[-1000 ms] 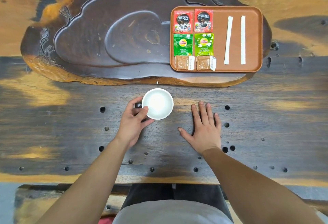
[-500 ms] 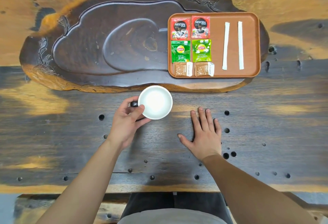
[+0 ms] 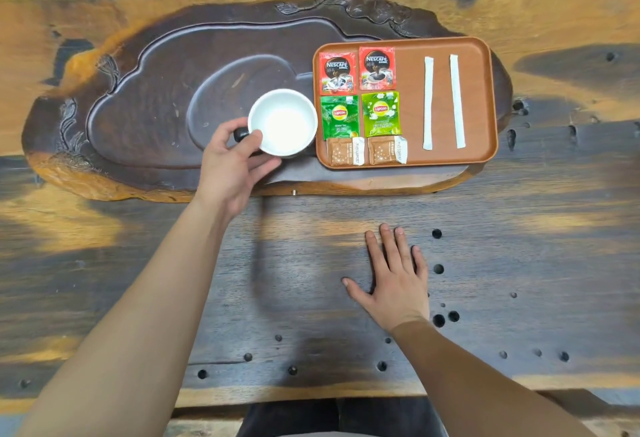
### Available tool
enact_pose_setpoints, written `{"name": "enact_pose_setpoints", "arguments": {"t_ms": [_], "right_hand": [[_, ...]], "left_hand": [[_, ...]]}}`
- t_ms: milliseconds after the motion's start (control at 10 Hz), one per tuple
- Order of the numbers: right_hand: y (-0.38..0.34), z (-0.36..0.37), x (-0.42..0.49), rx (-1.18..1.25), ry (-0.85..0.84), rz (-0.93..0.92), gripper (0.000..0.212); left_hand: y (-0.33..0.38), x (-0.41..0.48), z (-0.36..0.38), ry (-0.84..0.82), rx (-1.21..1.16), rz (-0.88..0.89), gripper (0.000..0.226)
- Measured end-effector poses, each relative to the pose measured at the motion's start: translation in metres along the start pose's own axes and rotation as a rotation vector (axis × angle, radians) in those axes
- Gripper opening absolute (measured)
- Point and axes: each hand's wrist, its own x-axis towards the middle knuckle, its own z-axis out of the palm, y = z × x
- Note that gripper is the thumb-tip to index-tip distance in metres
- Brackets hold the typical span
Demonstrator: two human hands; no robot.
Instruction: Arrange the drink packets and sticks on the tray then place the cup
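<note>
My left hand (image 3: 232,166) grips the dark handle of a white cup (image 3: 282,122) and holds it over the dark carved wooden slab (image 3: 145,100), just left of the brown tray (image 3: 481,104). On the tray lie two red coffee packets (image 3: 356,71), two green tea packets (image 3: 360,116) and two brown sachets (image 3: 367,151) in two columns. Two white sticks (image 3: 443,102) lie side by side to their right. My right hand (image 3: 394,280) rests flat on the table, fingers apart, holding nothing.
The slab sits on a dark and orange wooden table (image 3: 519,246) dotted with small round holes. The tray's right part beyond the sticks is bare. The table's front edge runs below my forearms.
My left hand has carried the cup away from the table in front of me, forward and to the right, over the slab beside the tray. My right hand stays flat.
</note>
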Motion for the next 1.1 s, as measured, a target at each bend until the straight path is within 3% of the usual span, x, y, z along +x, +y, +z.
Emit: {"name": "enact_pose_setpoints", "arguments": {"t_ms": [900, 1100], "right_hand": [[0.001, 0.001, 0.002, -0.017, -0.042, 0.012, 0.094], [-0.001, -0.001, 0.000, -0.007, -0.022, -0.001, 0.094]], "left_hand": [[0.026, 0.057, 0.011, -0.023, 0.120, 0.000, 0.032], [0.022, 0.053, 0.007, 0.012, 0.091, 0.018, 0.058]]}}
